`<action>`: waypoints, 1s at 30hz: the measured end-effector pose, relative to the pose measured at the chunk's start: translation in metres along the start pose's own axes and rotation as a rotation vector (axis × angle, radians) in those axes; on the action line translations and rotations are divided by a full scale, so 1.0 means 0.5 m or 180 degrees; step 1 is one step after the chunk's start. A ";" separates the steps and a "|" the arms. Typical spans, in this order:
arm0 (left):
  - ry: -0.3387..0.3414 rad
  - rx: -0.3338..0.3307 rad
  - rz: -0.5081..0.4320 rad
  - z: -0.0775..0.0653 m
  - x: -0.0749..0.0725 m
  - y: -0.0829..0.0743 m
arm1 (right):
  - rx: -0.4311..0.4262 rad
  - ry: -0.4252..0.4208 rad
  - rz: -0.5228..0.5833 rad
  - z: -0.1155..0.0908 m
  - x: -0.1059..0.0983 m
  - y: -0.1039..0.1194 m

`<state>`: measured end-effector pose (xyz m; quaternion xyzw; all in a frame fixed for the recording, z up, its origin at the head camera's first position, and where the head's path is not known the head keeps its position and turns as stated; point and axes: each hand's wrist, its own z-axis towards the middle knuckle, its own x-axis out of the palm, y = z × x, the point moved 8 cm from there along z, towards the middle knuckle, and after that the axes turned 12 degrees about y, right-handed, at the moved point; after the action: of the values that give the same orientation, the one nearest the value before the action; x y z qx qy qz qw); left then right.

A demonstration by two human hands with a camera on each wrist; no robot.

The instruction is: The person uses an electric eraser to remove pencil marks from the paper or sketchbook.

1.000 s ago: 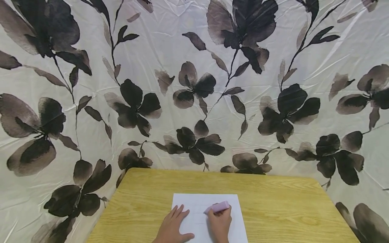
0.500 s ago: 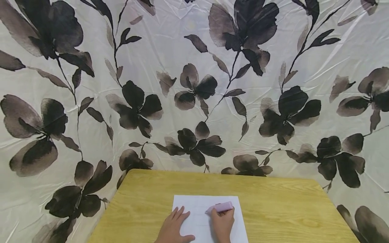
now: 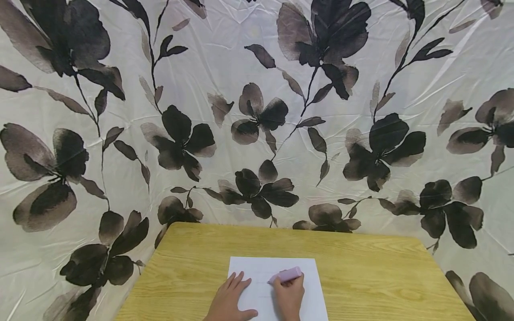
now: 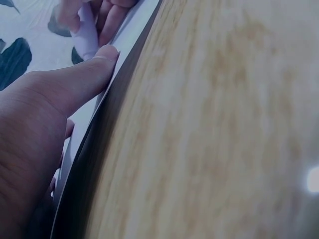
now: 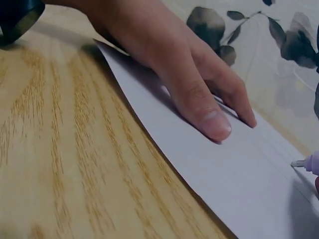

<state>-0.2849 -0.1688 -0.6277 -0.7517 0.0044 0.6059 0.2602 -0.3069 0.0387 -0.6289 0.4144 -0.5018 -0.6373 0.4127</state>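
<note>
A white sheet of paper (image 3: 261,264) lies on the wooden table with a few faint lines across it. My left hand (image 3: 230,298) rests on its left part, fingers spread and thumb out to the side. Gripped in my right hand (image 3: 290,296) is a light purple marker (image 3: 288,274), slanted with its tip down to the left on the paper. From the right wrist, the marker's pale tip (image 5: 298,163) appears to meet the sheet beside a thin line. In the left wrist view my left thumb (image 4: 82,82) presses near the paper's edge, partly covering the marker.
The yellow wood-grain table (image 3: 373,272) extends to both sides of the paper and behind it. A white cloth with dark flowers (image 3: 257,196) hangs behind the table. A dark rounded object (image 5: 17,20), cut off by the frame, sits near my left wrist.
My right hand with the marker first shifts right across the paper, then comes back left to about where it began. The left hand stays in place on the sheet.
</note>
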 end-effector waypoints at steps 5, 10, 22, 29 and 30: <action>-0.0002 0.0016 0.0033 0.006 0.011 0.006 | 0.0099 -0.0124 -0.0031 -0.002 -0.011 -0.002; 0.0047 -0.0052 -0.0011 0.009 0.014 0.010 | 0.0036 0.0057 -0.0072 -0.001 0.002 0.006; 0.0073 -0.0098 -0.0071 0.004 0.007 0.005 | -0.0018 0.0034 -0.0026 0.001 0.009 0.003; 0.0144 -0.0150 -0.0054 0.007 0.009 0.007 | -0.0062 0.0057 -0.0092 -0.001 0.007 0.011; 0.0147 -0.0155 -0.0057 0.007 0.009 0.008 | -0.0074 0.0040 -0.0095 -0.002 0.007 0.012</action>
<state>-0.2882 -0.1692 -0.6339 -0.7717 -0.0111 0.5860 0.2471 -0.3063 0.0344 -0.6238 0.4210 -0.4855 -0.6465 0.4111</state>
